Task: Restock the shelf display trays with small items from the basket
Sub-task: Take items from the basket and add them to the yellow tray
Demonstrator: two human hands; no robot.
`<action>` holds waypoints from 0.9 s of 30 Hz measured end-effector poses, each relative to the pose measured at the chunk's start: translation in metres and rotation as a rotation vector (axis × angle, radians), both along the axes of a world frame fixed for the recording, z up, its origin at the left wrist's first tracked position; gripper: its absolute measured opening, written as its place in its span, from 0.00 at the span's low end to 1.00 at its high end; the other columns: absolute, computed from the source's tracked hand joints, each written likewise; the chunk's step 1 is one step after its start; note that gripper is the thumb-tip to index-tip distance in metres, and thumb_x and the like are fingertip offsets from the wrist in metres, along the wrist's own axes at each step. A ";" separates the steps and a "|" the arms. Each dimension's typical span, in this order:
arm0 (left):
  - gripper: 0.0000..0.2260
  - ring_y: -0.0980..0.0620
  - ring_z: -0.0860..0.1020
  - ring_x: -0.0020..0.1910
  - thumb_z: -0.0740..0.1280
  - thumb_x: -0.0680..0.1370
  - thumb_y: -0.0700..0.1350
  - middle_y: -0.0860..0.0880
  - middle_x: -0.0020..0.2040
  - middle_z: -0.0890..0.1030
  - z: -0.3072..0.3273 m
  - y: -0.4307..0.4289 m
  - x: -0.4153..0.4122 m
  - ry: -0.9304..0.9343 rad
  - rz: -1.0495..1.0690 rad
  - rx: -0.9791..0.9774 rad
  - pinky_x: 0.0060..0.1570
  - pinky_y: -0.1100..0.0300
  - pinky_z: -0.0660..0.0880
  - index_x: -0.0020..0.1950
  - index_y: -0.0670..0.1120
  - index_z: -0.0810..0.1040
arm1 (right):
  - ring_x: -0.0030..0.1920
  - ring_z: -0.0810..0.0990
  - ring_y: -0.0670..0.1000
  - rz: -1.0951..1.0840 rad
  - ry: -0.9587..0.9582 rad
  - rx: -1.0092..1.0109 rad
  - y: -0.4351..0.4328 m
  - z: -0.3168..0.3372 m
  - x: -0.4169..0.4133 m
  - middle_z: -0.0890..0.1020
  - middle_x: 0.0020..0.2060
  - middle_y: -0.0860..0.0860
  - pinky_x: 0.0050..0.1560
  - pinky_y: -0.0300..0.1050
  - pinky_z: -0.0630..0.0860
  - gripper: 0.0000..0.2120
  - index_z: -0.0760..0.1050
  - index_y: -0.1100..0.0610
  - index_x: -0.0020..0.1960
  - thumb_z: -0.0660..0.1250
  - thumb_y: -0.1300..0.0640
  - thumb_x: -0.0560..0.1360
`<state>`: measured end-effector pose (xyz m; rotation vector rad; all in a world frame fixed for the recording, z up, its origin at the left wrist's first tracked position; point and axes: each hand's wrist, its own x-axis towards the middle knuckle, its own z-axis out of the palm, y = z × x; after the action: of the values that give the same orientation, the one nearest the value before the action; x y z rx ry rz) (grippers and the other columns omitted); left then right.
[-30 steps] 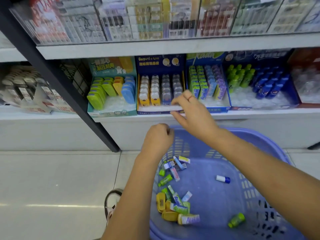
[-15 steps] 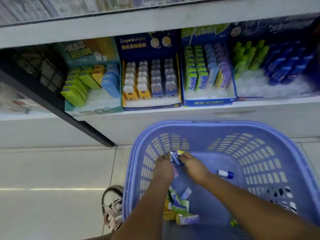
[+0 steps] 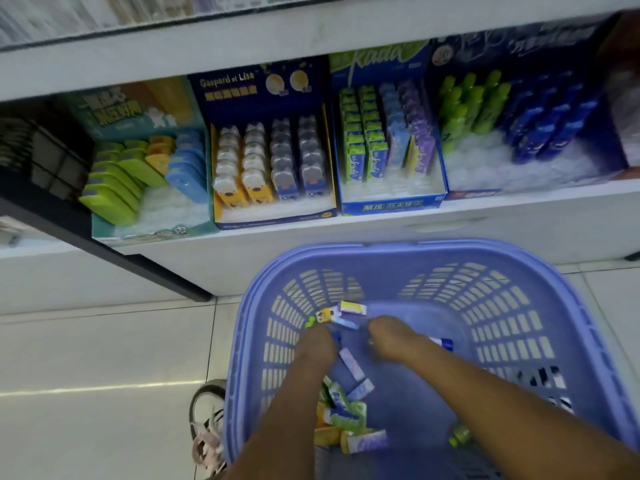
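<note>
You are bringing both hands down into the basket (image 3: 391, 251). A second ago your right hand (image 3: 393, 339) was up at the front edge of the display trays (image 3: 273, 220) beyond the basket's far rim, and now it is sitting low inside the basket, just beside your left hand (image 3: 317, 346). Both are curling their fingers over the small packets (image 3: 346, 311) by the basket's far-left wall. Motion blur is hiding the fingertips, so I cannot tell whether either hand is pinching a packet or holding nothing. More packets are lying in a loose pile (image 3: 346, 415) on the basket floor, nearer you. To me this is reading as one placement finished and the next pick starting. The trays beyond the basket are showing bare front rows waiting to be filled.
</note>
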<state>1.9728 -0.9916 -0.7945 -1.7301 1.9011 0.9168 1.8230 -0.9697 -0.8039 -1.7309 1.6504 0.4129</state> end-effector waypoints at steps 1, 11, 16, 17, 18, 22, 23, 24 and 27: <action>0.13 0.41 0.76 0.59 0.59 0.80 0.43 0.39 0.60 0.78 0.009 -0.005 -0.001 -0.003 0.010 0.000 0.55 0.53 0.72 0.61 0.39 0.76 | 0.51 0.80 0.52 -0.062 -0.076 0.024 -0.001 0.013 -0.009 0.82 0.54 0.58 0.49 0.44 0.75 0.11 0.77 0.56 0.54 0.65 0.60 0.72; 0.08 0.53 0.75 0.31 0.71 0.75 0.43 0.47 0.29 0.76 0.169 -0.051 0.016 0.399 0.044 0.100 0.37 0.60 0.74 0.38 0.40 0.77 | 0.40 0.79 0.51 -0.264 -0.719 -0.219 -0.028 0.212 -0.034 0.81 0.44 0.53 0.45 0.42 0.77 0.08 0.79 0.48 0.51 0.70 0.59 0.74; 0.10 0.56 0.76 0.32 0.73 0.73 0.42 0.46 0.35 0.79 0.226 -0.053 0.040 0.772 0.226 -0.146 0.32 0.68 0.74 0.51 0.40 0.79 | 0.36 0.76 0.40 -0.370 -0.689 -0.924 -0.047 0.269 -0.010 0.78 0.39 0.43 0.38 0.29 0.73 0.09 0.75 0.47 0.46 0.73 0.57 0.71; 0.11 0.57 0.77 0.32 0.73 0.73 0.43 0.47 0.36 0.79 0.233 -0.053 0.044 0.828 0.277 -0.204 0.32 0.69 0.74 0.52 0.41 0.78 | 0.36 0.75 0.39 -0.348 -0.655 -0.975 -0.054 0.271 -0.005 0.78 0.38 0.42 0.39 0.28 0.72 0.08 0.75 0.49 0.46 0.73 0.57 0.71; 0.12 0.57 0.77 0.33 0.73 0.73 0.44 0.47 0.38 0.80 0.238 -0.053 0.048 0.865 0.313 -0.258 0.32 0.69 0.75 0.53 0.42 0.77 | 0.37 0.75 0.40 -0.319 -0.602 -0.999 -0.061 0.272 -0.001 0.78 0.38 0.42 0.40 0.28 0.72 0.08 0.76 0.51 0.47 0.73 0.58 0.71; 0.12 0.53 0.80 0.39 0.70 0.76 0.43 0.45 0.45 0.81 0.248 -0.055 0.063 0.912 0.356 -0.394 0.40 0.65 0.77 0.57 0.42 0.77 | 0.39 0.75 0.48 -0.211 -0.427 -0.960 -0.084 0.261 0.011 0.79 0.39 0.50 0.46 0.43 0.76 0.08 0.78 0.57 0.50 0.71 0.60 0.72; 0.11 0.52 0.79 0.40 0.69 0.76 0.43 0.45 0.47 0.80 0.248 -0.056 0.065 0.911 0.361 -0.426 0.40 0.65 0.77 0.57 0.42 0.78 | 0.39 0.75 0.48 -0.193 -0.401 -0.933 -0.088 0.257 0.012 0.78 0.38 0.50 0.47 0.45 0.76 0.07 0.78 0.58 0.50 0.71 0.61 0.72; 0.10 0.52 0.79 0.39 0.68 0.77 0.42 0.45 0.47 0.79 0.247 -0.057 0.067 0.909 0.363 -0.465 0.40 0.66 0.77 0.57 0.43 0.78 | 0.39 0.75 0.48 -0.177 -0.381 -0.912 -0.090 0.253 0.012 0.77 0.38 0.50 0.47 0.46 0.77 0.07 0.79 0.58 0.50 0.71 0.61 0.72; 0.08 0.54 0.76 0.36 0.68 0.77 0.42 0.52 0.41 0.73 0.244 -0.059 0.069 0.913 0.370 -0.587 0.34 0.70 0.73 0.56 0.46 0.78 | 0.40 0.74 0.48 -0.156 -0.377 -0.940 -0.092 0.243 0.014 0.78 0.42 0.52 0.47 0.39 0.73 0.07 0.79 0.60 0.50 0.71 0.61 0.72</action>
<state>2.0414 -1.0506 -0.5508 -2.2914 2.6579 1.6122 1.8367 -1.0621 -0.5610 -2.0935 1.7820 -0.8537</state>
